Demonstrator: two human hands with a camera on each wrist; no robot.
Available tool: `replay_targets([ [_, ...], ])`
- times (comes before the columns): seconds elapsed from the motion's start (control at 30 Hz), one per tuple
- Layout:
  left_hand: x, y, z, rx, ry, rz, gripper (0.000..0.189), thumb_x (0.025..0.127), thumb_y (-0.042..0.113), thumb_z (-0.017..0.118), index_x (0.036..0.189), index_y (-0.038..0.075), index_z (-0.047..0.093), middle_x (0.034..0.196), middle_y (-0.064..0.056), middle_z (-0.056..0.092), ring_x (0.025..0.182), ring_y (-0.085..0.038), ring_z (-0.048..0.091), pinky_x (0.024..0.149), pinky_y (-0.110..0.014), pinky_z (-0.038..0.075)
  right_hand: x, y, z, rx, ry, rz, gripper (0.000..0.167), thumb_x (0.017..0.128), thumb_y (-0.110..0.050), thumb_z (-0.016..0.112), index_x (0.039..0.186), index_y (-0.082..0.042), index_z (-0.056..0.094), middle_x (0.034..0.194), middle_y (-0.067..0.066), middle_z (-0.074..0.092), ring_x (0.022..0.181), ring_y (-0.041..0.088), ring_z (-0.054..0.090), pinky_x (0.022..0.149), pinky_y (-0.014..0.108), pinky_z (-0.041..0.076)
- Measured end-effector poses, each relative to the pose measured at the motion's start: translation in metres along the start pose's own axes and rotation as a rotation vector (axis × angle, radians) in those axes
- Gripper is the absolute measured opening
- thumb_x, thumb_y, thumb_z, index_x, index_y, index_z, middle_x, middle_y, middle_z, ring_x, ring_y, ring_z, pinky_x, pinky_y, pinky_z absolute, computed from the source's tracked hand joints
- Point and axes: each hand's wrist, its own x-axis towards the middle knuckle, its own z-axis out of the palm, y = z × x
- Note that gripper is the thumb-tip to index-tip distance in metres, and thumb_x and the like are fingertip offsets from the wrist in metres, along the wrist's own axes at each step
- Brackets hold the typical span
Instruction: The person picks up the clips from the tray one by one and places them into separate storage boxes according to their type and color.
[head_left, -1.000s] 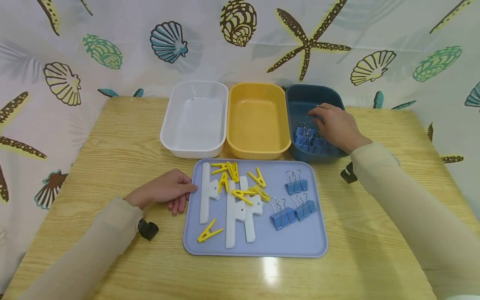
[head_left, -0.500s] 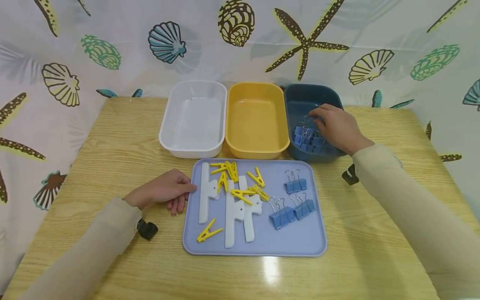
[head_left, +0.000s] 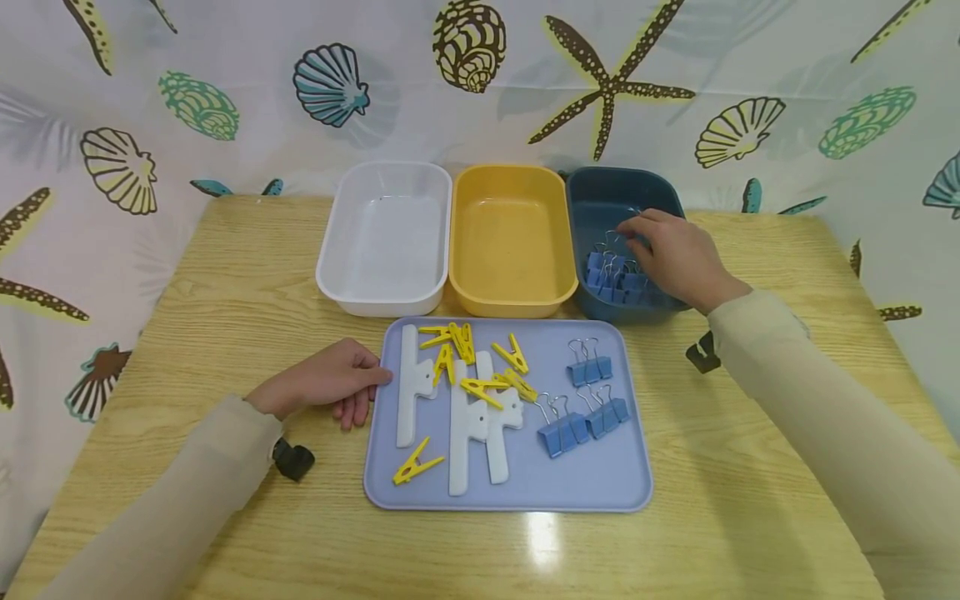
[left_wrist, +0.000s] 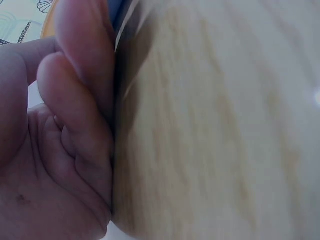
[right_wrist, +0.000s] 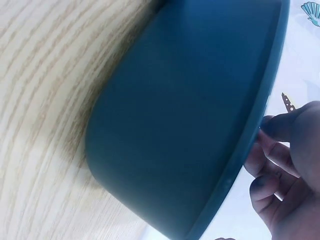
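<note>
Binder clips (head_left: 606,273) lie in the bin (head_left: 603,200) beside the right grip (head_left: 678,257).

White backdrop (head_left: 247,50), faintly creased, runs behind the table's far edge and along both sides, printed with starfish (head_left: 609,85) and seashells (head_left: 330,86) in brown, teal, green and yellow. Table (head_left: 247,275) is light yellowish wood grain. Lighting's bright, fairly even; one white glare spot (head_left: 542,537) on the near tabletop, centre-right.
</note>
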Motion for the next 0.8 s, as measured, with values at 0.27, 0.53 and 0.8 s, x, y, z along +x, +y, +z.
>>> replay_targets([
  [0.27,-0.0014,0.0013,0.0006,-0.006,-0.001,0.008,0.038,0.099,0.023,0.049,0.072,0.0,0.061,0.057,-0.008,0.066,0.042,-0.015,0.061,0.041,-0.023,0.046,-0.0038,-0.0044,-0.0027,0.006,-0.018,0.007,0.027,0.095,-0.01,0.058,0.12,-0.003,0.063,0.116,0.017,0.064,0.096,0.036,0.065,0.077,0.051,0.053],
  [0.53,-0.0031,0.002,0.0001,-0.006,-0.003,0.014,0.038,0.099,0.024,0.05,0.072,-0.001,0.061,0.056,-0.007,0.066,0.042,-0.014,0.06,0.041,-0.023,0.046,-0.0066,-0.0065,-0.0018,0.015,-0.003,-0.009,0.026,0.094,-0.01,0.059,0.119,-0.004,0.064,0.115,0.016,0.066,0.097,0.035,0.065,0.08,0.051,0.053],
  [0.8,-0.0025,0.0022,-0.0005,-0.005,-0.005,0.013,0.038,0.099,0.024,0.05,0.073,-0.001,0.061,0.056,-0.008,0.066,0.042,-0.014,0.061,0.041,-0.023,0.047,-0.0092,-0.0082,-0.0016,0.026,0.013,-0.019,0.025,0.094,-0.011,0.059,0.118,-0.005,0.065,0.112,0.015,0.067,0.094,0.033,0.065,0.077,0.05,0.053],
])
